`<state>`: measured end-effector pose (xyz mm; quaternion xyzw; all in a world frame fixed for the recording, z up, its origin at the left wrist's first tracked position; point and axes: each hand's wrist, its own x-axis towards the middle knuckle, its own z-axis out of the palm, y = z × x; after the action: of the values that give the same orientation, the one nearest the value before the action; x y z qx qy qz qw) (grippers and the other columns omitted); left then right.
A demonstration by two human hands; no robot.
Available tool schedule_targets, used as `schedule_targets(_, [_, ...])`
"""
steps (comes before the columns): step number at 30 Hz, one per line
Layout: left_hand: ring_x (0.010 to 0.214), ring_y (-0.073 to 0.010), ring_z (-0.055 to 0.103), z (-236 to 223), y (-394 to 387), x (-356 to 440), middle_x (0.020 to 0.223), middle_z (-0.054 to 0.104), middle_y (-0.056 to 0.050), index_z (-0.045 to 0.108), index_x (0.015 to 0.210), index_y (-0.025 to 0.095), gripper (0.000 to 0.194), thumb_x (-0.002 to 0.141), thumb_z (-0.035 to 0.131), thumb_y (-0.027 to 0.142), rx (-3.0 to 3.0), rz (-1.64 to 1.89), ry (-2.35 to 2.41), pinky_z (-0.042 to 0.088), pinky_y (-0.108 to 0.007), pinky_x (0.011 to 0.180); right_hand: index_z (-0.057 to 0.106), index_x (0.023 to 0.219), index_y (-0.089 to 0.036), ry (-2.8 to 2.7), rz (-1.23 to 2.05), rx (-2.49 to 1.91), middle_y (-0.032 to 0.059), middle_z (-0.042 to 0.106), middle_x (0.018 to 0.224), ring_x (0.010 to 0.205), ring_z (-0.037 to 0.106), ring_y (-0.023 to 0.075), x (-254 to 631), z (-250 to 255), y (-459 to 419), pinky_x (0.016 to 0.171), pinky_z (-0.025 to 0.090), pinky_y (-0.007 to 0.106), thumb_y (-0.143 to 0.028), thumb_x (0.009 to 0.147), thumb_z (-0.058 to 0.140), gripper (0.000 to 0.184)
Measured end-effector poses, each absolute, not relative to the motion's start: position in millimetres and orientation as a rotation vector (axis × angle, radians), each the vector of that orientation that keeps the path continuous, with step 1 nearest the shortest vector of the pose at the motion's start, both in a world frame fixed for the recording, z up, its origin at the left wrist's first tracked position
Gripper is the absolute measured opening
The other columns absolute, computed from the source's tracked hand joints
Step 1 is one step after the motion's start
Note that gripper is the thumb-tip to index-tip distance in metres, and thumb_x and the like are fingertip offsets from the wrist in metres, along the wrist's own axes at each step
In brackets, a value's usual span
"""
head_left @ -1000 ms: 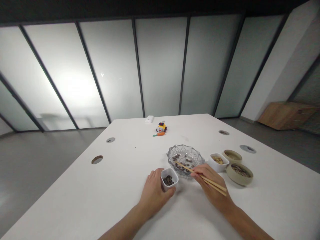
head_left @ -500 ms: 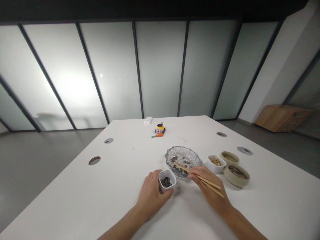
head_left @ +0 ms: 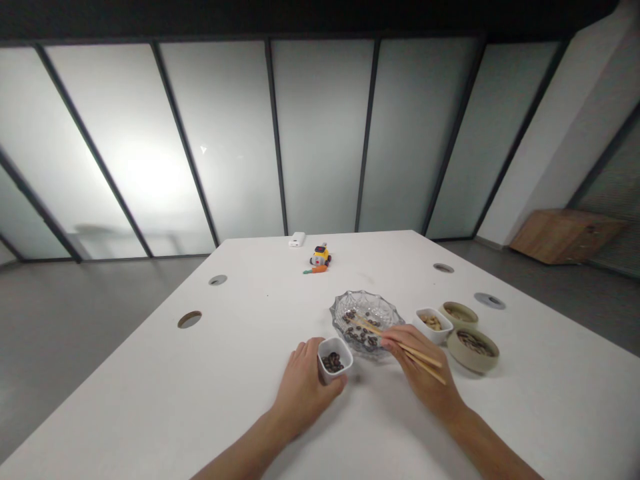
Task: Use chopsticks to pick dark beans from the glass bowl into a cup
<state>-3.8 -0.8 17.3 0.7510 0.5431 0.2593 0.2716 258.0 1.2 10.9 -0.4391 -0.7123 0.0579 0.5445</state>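
Left hand [head_left: 306, 381] grips a white cup [head_left: 335, 345], part-filled with dark beans [head_left: 332, 363], before the glass bowl [head_left: 391, 309]; right hand [head_left: 423, 365] holds chopsticks [head_left: 372, 327] over it; many dark beans remain inside.

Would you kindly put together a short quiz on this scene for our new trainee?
1. Fill in the blank: the chopsticks are held in the person's ____ hand.
2. What does the left hand grip?
A. the toy car
B. a white cup
C. a round green bowl
3. True or false: dark beans lie in the glass bowl.

Key:
1. right
2. B
3. True
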Motion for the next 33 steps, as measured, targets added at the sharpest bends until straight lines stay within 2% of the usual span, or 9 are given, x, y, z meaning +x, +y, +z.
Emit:
schedule_targets(7, [0.114,-0.0294,0.063,19,-2,-3,0.119,0.073,-0.007,0.064,0.117,0.024,0.034,0.085,0.074,0.032,2.017,0.690,1.475,0.045,-0.041,0.101,0.082,0.091,-0.025,-1.701,0.139,-1.092,0.0051,0.080,0.090,0.081,0.078,0.0209,258,18,4,0.074,0.064,0.031,-0.051,0.107,0.065,0.035])
schedule_targets(14, [0.112,-0.0293,0.063,16,0,-4,0.117,0.072,-0.007,0.064,0.116,0.024,0.033,0.085,0.073,0.032,2.026,0.692,1.475,0.044,-0.040,0.099,0.083,0.091,-0.026,-1.708,0.113,-1.062,0.0039,0.079,0.090,0.080,0.077,0.0194,258,18,4,0.073,0.063,0.029,-0.047,0.107,0.066,0.031])
schedule_targets(19, [0.114,-0.0295,0.062,16,0,-4,0.119,0.071,-0.007,0.063,0.117,0.024,0.034,0.085,0.075,0.032,2.027,0.681,1.475,0.044,-0.040,0.100,0.082,0.091,-0.026,-1.684,0.051,-1.069,0.0044,0.079,0.089,0.081,0.077,0.0204,260,16,5,0.074,0.062,0.031,-0.045,0.107,0.066,0.030])
schedule_targets(24, [0.113,-0.0293,0.062,17,-1,-4,0.118,0.071,-0.007,0.063,0.117,0.024,0.035,0.085,0.075,0.032,2.019,0.673,1.479,0.044,-0.040,0.099,0.081,0.090,-0.026,-1.624,-0.037,-1.110,0.0058,0.080,0.088,0.080,0.075,0.0227,265,21,3,0.074,0.061,0.035,-0.051,0.108,0.063,0.035])
schedule_targets(33, [0.114,-0.0291,0.062,11,0,-6,0.120,0.071,-0.007,0.062,0.119,0.024,0.036,0.086,0.074,0.032,2.047,0.697,1.450,0.043,-0.040,0.101,0.079,0.097,-0.026,-1.664,-0.041,-1.015,0.0046,0.080,0.092,0.082,0.076,0.0207,264,19,5,0.074,0.061,0.032,-0.039,0.107,0.068,0.021])
